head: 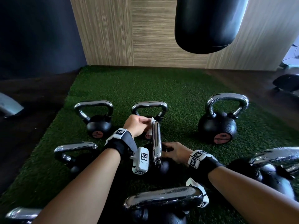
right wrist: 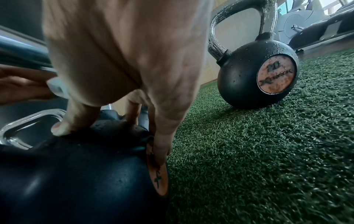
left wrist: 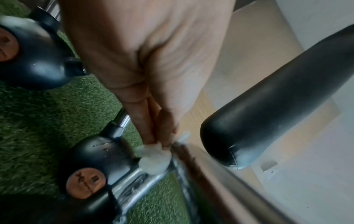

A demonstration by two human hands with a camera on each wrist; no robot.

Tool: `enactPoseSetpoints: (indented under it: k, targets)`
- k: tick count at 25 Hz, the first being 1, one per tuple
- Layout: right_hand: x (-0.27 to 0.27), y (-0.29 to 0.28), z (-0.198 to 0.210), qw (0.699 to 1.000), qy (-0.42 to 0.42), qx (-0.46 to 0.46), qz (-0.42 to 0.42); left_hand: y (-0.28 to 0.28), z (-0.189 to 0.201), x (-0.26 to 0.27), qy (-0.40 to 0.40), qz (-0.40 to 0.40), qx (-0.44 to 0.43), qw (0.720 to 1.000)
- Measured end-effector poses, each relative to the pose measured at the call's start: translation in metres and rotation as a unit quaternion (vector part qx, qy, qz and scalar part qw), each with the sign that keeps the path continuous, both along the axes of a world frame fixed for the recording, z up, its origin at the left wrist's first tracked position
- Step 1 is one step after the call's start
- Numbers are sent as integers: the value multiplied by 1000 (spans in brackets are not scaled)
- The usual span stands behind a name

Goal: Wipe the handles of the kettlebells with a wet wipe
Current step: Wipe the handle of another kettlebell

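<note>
Near the middle of the green turf, I see the kettlebell I work on. Its shiny handle points away from me, and its top end sits right by my left hand. That hand pinches the wet wipe against the handle top. My right hand is lower, fingers spread flat on the black ball, holding it steady.

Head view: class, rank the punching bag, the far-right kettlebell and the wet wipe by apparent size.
1. punching bag
2. far-right kettlebell
3. wet wipe, pinched in the left hand

The bag's nearness makes true sizes unsure.
</note>
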State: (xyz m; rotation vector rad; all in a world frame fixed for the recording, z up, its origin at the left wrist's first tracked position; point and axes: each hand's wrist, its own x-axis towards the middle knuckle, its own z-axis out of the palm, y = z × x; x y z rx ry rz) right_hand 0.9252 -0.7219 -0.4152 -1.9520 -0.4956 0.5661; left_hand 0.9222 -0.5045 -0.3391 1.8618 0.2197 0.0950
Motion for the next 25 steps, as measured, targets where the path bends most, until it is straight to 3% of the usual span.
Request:
enactPoseSetpoints:
  k: [4, 6, 10, 13, 15, 18, 20, 22, 25]
  targets:
    - [-1, -1, -3, 999, 12, 33, 8, 8, 12, -18, 8, -88, -121, 989]
    - [1, -1, -5, 999, 10, 40, 7, 7, 17, -26, 12, -92, -144, 985]
    - [2, -1, -4, 999, 5, 32, 10, -2, 24, -32, 4, -10, -63, 998]
    - [1, -1, -7, 999, -4, 37, 12, 5, 32, -46, 95, -99, -121, 983]
    - [1, 0, -8, 999, -4, 35, 9, 10, 38, -53, 116, -152, -86, 978]
    - [3, -1, -7, 1000, -6, 28, 9, 5, 38, -63, 67, -114, -68, 989]
    - [3, 0, -9, 1000, -16, 24, 11, 2, 27, -72, 65, -92, -111, 987]
    - [3, 0, -11, 999, -33, 18, 16, 4, 20, -83, 87, -119, -132, 980]
    - [3, 0, -11, 999, -40, 7, 15, 10, 23, -88, 87, -168, -79, 979]
